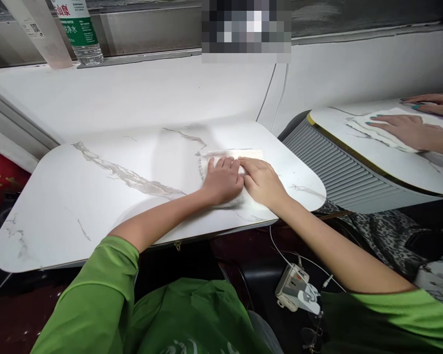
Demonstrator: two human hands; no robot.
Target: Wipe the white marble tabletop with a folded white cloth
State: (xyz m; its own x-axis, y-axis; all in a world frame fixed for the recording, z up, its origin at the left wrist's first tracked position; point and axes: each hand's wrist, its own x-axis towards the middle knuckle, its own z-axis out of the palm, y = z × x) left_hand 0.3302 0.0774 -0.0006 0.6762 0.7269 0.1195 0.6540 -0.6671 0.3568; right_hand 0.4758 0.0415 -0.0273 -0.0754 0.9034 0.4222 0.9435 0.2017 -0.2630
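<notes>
Both hands are down flat on a white cloth (pixel 239 156) that lies on the marble-patterned table (pixel 96 196). The left hand (pixel 223 181) presses on the cloth's left part, fingers stretched forward and close together, palm on the fabric. The right hand (pixel 261 181) sits just beside it, touching at the thumb side, fingers laid flat and angled toward the left hand. Neither hand grips anything; both are spread open, pressing. The cloth shows mostly beyond the fingertips, a pale folded edge, with a little more peeking out under the left palm. Green sleeves cover both upper arms.

Beyond the hands, well apart at the back left on the ledge, stands a water bottle (pixel 79 29) with a green and white label. Below the right forearm, off the table's near edge, a white power strip (pixel 297 294) lies with cables running from it. Far off to the right of the right hand, a second table (pixel 391 162) carries another person's hands (pixel 405 129), also flat on a white cloth (pixel 369 123).
</notes>
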